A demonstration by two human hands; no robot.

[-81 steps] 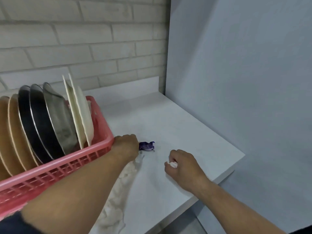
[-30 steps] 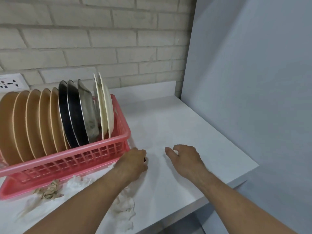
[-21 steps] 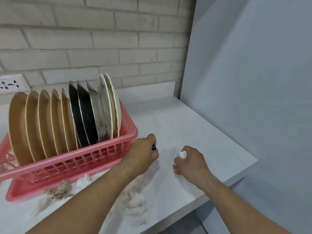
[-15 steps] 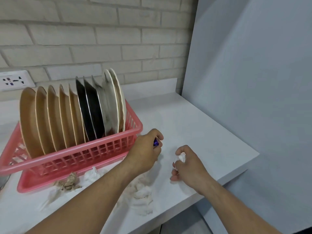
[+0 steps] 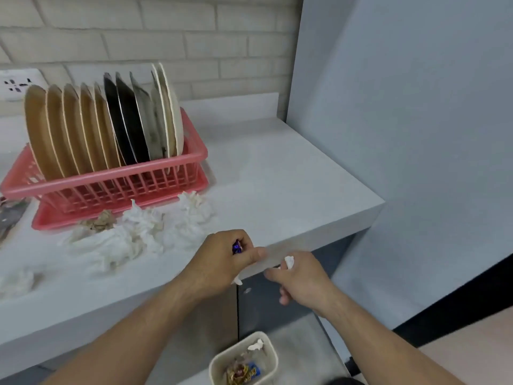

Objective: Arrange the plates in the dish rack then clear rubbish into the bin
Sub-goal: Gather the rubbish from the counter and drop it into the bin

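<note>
The bin (image 5: 276, 358) sits on the floor right below, already with a few wrappers and a bit of tissue in it. Both hands are loaded: the left hand (image 5: 222, 258) is curled round a purple wrapper (image 5: 236, 247), and the right hand (image 5: 302, 280) pinches a small white tissue scrap (image 5: 289, 262). I'd say lower both straight over the opening before letting go, since light scraps tend to drift.

Further back, a pile of crumpled tissues (image 5: 144, 232) is on the counter (image 5: 291, 190) in front of the pink dish rack (image 5: 111, 187). The plates (image 5: 97, 123) stand upright in it, so that part looks done.

Compared with a moment ago, the hands have pulled back off the counter past its front edge, and the bin is now in view.
</note>
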